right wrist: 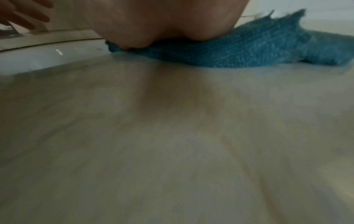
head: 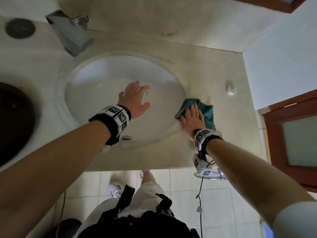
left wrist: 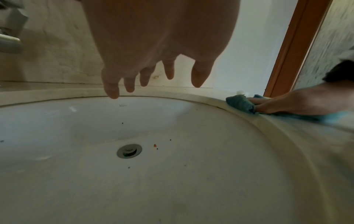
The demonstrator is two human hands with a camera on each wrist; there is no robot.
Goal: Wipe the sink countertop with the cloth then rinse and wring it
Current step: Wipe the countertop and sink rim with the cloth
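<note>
A teal cloth (head: 204,109) lies on the beige countertop (head: 228,127) just right of the white oval sink (head: 96,93). My right hand (head: 193,120) presses flat on the cloth with straight fingers, at the sink's right rim. The cloth (right wrist: 249,47) bunches under the palm in the right wrist view, and the cloth (left wrist: 240,103) shows at the rim (left wrist: 249,115) in the left wrist view. My left hand (head: 135,98) hovers over the basin, fingers spread and empty, with its fingers (left wrist: 130,84) hanging above the drain (left wrist: 129,151).
A grey faucet (head: 72,36) stands at the back left of the sink. A small white cap (head: 231,87) sits on the counter at the right. A dark round bin (head: 12,121) is at the left. A wooden door (head: 295,141) stands at the right. Specks dot the basin.
</note>
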